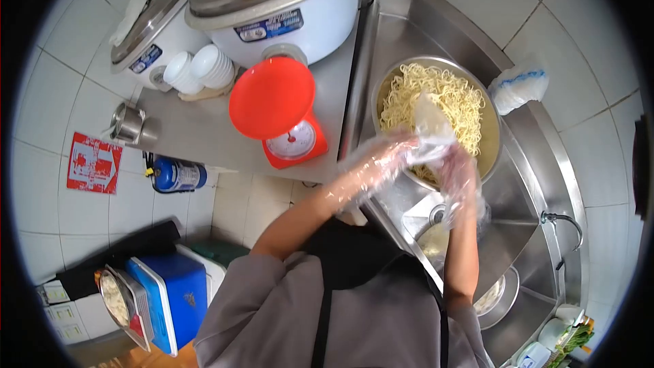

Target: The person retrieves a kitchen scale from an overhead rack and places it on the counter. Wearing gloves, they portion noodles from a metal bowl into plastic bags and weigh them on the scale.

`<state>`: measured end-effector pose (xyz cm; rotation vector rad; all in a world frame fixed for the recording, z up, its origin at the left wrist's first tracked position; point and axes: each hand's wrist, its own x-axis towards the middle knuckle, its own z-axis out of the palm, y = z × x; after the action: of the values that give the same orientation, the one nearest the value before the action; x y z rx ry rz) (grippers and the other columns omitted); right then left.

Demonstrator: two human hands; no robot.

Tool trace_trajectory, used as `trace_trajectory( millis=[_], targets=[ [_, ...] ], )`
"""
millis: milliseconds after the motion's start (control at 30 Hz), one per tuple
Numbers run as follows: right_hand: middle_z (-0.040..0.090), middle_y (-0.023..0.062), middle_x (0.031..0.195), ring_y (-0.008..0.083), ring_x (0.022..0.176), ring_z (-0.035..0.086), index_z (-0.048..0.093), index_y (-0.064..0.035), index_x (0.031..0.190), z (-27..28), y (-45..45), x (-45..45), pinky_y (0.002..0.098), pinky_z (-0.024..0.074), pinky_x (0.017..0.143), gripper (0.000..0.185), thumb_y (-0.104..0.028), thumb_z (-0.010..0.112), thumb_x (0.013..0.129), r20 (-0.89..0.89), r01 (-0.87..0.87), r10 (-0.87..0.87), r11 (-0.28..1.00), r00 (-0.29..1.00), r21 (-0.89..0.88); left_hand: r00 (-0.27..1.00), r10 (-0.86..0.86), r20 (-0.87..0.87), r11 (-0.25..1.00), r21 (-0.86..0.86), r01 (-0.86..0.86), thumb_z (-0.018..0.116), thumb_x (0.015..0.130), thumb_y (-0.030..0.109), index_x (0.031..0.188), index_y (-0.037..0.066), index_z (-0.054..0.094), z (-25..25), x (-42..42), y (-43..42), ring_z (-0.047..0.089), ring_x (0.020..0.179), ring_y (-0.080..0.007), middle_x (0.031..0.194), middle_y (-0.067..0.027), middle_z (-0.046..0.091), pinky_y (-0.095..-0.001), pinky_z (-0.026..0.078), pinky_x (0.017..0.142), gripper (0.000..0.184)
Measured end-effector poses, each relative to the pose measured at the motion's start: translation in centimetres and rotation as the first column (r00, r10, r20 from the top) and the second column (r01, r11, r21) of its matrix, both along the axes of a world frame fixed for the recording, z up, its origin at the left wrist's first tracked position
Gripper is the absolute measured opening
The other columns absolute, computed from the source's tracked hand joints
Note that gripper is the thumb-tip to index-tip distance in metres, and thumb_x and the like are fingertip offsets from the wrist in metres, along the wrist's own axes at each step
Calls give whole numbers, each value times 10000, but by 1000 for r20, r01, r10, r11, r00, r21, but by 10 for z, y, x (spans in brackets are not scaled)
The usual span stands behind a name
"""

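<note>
In the head view, a person in a grey top and black apron (pixel 368 266) works with both hands over a metal bowl (pixel 493 151) heaped with pale yellow noodles (pixel 402 99). The bowl sits at the steel sink (pixel 409 31), and the noodles lie inside it, partly hidden by the hands. The left hand (pixel 398 153), loosely wrapped in clear plastic, grips a piece of clear plastic (pixel 430 114) that rises above the noodles. The right hand (pixel 460 167), wrapped likewise, meets the same plastic from the other side (blur and folds blend together there, so I cannot tell whether its fingers are closed).

To the left, the table (pixel 197 126) carries a red scale (pixel 289 143) with a broad red pan, stacked white cups (pixel 212 68) and two large cookers (pixel 293 34) with metal lids. Beyond the bowl's right side rests a white plastic bundle (pixel 521 88), and nearer the person stands a faucet (pixel 569 221).
</note>
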<state>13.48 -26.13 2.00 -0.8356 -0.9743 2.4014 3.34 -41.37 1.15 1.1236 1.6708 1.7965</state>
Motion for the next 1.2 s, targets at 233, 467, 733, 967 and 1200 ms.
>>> trace_trajectory(
  millis=[233, 467, 733, 967, 1200],
  targets=[
    [609, 101, 892, 191, 881, 592, 571, -26, 933, -24, 12, -23, 368, 487, 785, 313, -320, 483, 870, 90, -109, 84, 936, 992, 334, 749, 297, -593, 943, 57, -329, 582, 771, 64, 772, 67, 608, -9, -58, 23, 548, 796, -241, 831, -92, 494, -333, 442, 708, 26],
    [622, 136, 938, 244, 948, 573, 599, -56, 1071, 0, 40, -22, 340, 441, 822, 476, -431, 621, 779, 492, -498, -92, -251, 866, 830, 789, 229, -571, 860, -262, -439, 477, 817, 55, 944, 17, 609, 51, -77, 33, 541, 983, -337, 1139, -163, 481, -401, 424, 859, 186],
    [627, 199, 916, 358, 872, 590, 622, -41, 908, -22, 93, -66, 389, 472, 777, 273, -252, 550, 751, 619, -657, -274, -70, 736, 750, 504, 179, -845, 874, -99, -476, 450, 832, 78, 1004, -19, 574, 74, -97, 25, 540, 1006, -373, 1119, -230, 531, -406, 418, 901, 233],
    [616, 200, 827, 325, 772, 605, 591, -15, 871, 184, 112, -64, 403, 469, 726, 325, -320, 500, 805, 302, -398, -363, -224, 881, 890, 469, 244, -849, 871, -20, -491, 479, 796, 71, 1066, -2, 556, 145, -114, 16, 510, 1051, -359, 1138, -199, 528, -402, 405, 911, 290],
    [630, 175, 902, 312, 818, 607, 620, -42, 884, 106, 150, -94, 414, 478, 717, 300, -311, 506, 820, 332, -384, -211, -662, 919, 644, 541, 154, -827, 868, -148, -474, 474, 817, 88, 1125, -2, 531, 130, -127, 20, 484, 1096, -350, 1210, -179, 497, -391, 390, 944, 327]
  ],
)
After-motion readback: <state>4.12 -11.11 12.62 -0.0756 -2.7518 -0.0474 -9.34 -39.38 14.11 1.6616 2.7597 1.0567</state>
